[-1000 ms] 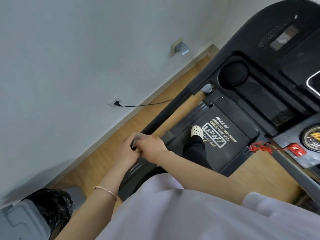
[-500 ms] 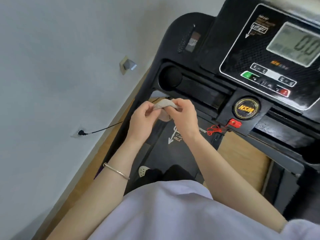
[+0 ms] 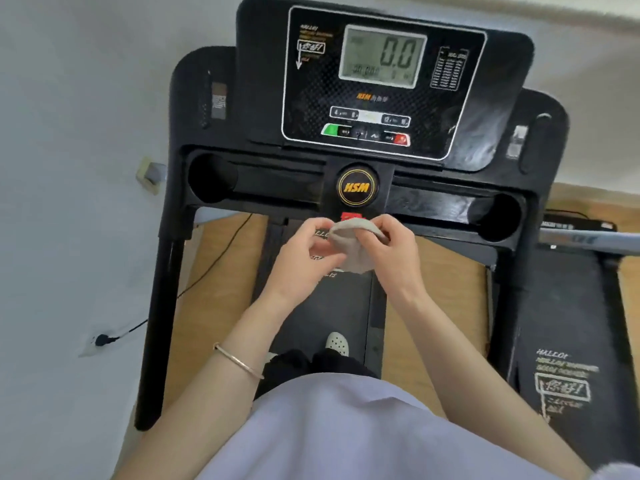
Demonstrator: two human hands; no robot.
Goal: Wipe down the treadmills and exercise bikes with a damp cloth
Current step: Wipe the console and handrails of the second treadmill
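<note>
Both hands pinch the small grey cloth (image 3: 353, 252) in the air, just under the round yellow badge (image 3: 357, 187) on the treadmill (image 3: 263, 81). The left hand (image 3: 304, 259) holds one side and the right hand (image 3: 393, 252) holds the other. The cloth might slip and drop onto the belt (image 3: 322, 317). A wet wipe could push the green button (image 3: 330, 129) while a shoe (image 3: 337, 344) stands on the belt.

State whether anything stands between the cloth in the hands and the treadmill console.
Nothing visible does. The left hand and right hand pinch the cloth in open air before the console; only its red safety key sits close by.
</note>
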